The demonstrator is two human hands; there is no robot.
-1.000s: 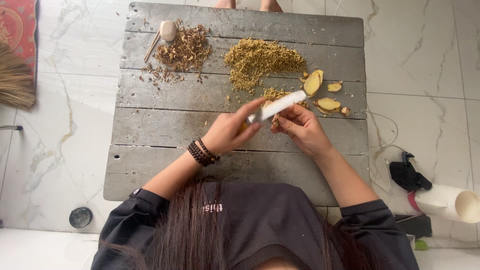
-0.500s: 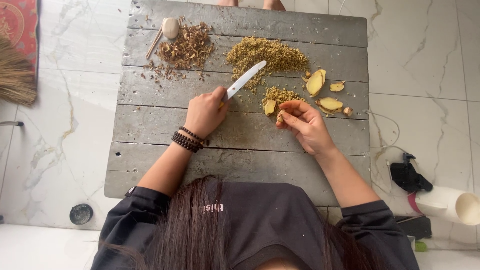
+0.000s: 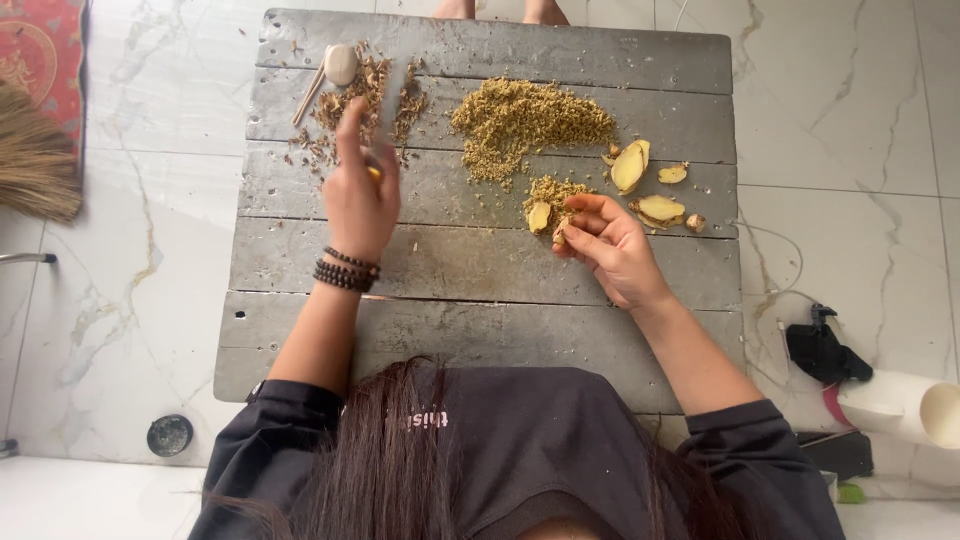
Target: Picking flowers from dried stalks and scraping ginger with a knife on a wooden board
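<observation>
I sit at a low grey plank table [image 3: 480,290]. My left hand [image 3: 358,200], with dark bead bracelets at the wrist, is closed on a knife [image 3: 388,105]; its blurred blade points away over a pile of brown peelings [image 3: 365,95]. My right hand [image 3: 612,248] pinches a small ginger piece [image 3: 560,234] next to a ginger chunk [image 3: 539,216]. A heap of chopped yellow ginger [image 3: 530,120] lies at the table's far middle. Ginger slices [image 3: 630,166] lie to its right.
A wooden spoon [image 3: 335,65] rests at the far left by the peelings. On the marble floor are a broom [image 3: 35,165] and red mat [image 3: 40,50] at left, a dark round lid [image 3: 170,435], a black tool [image 3: 822,350] and a white tube [image 3: 915,410] at right.
My left hand carried the knife from beside my right hand leftward and away, to the peelings pile. My right hand stayed by the ginger chunk.
</observation>
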